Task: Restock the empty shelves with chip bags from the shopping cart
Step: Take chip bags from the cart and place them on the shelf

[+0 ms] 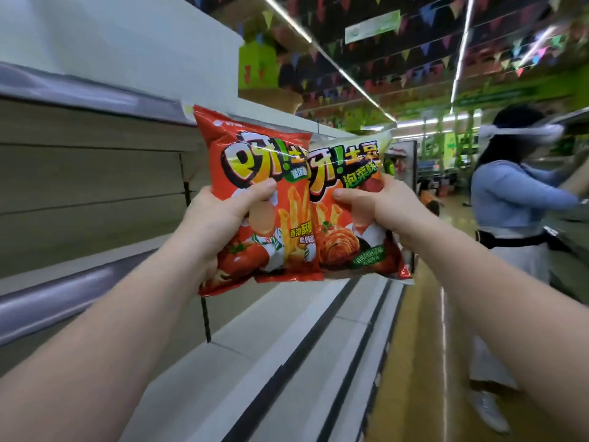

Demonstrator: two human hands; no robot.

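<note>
A: Hands?
B: Left hand (220, 215) clamps the red tomato-flavour chip bag (255, 199), thumb pressed on the front, other fingers hidden behind. Right hand (376, 205) grips the kimchi-flavour chip bag (353, 212) the same way.
A: Bags touching?
B: Yes, inner edges overlap between the hands, red one in front. Both upright, labels facing the wearer; likely so they go on the shelf face-out.
A: Shelves?
B: Empty shelf bays (89, 173) left of the left hand, near but not touching. Bags in the air, not yet placed.
A: Cart?
B: Not in view. Another person (516, 199) stands well right of the right hand.
</note>
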